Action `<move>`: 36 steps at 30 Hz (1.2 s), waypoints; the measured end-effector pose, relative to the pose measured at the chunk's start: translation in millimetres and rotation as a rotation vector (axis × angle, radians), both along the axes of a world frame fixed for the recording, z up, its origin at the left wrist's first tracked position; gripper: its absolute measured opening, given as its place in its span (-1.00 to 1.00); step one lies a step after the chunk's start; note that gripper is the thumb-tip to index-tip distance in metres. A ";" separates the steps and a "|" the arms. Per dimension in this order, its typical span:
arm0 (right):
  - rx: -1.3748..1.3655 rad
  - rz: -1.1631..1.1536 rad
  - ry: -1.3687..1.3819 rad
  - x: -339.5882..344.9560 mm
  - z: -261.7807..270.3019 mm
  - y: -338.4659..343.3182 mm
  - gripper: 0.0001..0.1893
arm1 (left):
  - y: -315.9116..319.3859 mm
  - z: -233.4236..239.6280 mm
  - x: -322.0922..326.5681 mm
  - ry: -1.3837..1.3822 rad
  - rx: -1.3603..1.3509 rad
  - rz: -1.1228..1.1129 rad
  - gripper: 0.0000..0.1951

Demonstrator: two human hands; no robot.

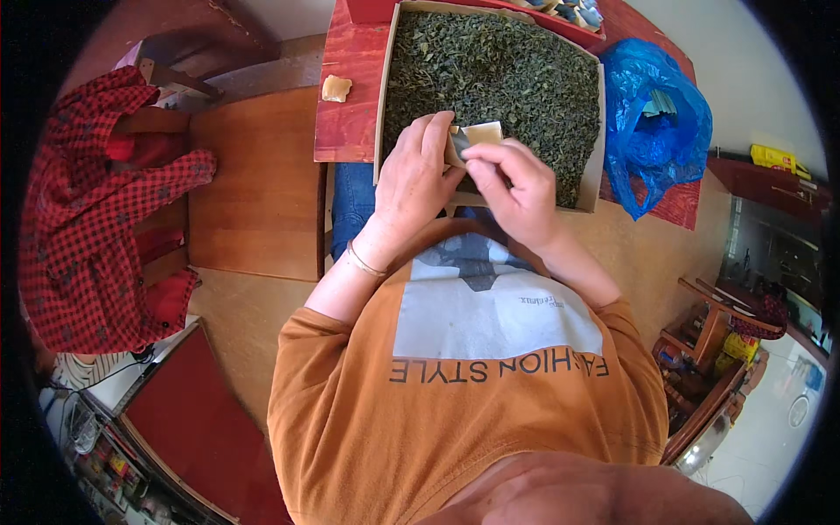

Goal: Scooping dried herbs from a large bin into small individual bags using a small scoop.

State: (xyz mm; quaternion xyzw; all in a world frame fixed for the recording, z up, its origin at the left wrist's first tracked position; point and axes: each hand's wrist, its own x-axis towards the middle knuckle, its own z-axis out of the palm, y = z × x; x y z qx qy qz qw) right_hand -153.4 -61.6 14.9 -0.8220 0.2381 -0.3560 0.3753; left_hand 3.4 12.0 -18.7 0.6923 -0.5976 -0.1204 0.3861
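Observation:
A shallow cardboard box (592,172) full of dried, crumbled green leaves (492,62) lies before me on a red wooden table (348,128). Over its near edge, my left hand (412,172) holds a small cream paper piece (484,131), which looks folded. A dark grey strip or flap (460,140) shows at the paper's left side. My right hand (515,187) pinches the edge of that grey part between thumb and forefinger. The fingers hide much of the paper, so whether the grey part is separate or joined to it cannot be told.
Right of the box sits an open blue plastic bag (656,141) with pale items inside. A yellowish lump (336,88) rests at the table's left. Behind, a red container (371,12) holds several small folded pieces. A checked shirt (98,230) drapes over a wooden chair (256,187).

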 end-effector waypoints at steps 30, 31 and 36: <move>-0.055 -0.201 0.137 -55.7 -4.5 -44.1 -0.84 | -1.7 -3.3 -2.7 0.120 -0.009 0.070 -0.38; -0.079 -0.273 0.151 -56.7 -1.7 -44.9 -0.84 | -1.8 -4.9 -2.6 0.118 -0.032 0.075 -0.38; -0.298 -0.341 0.216 -50.4 -17.8 -62.7 -0.86 | -1.9 -0.1 -2.8 0.173 -0.047 0.096 -0.38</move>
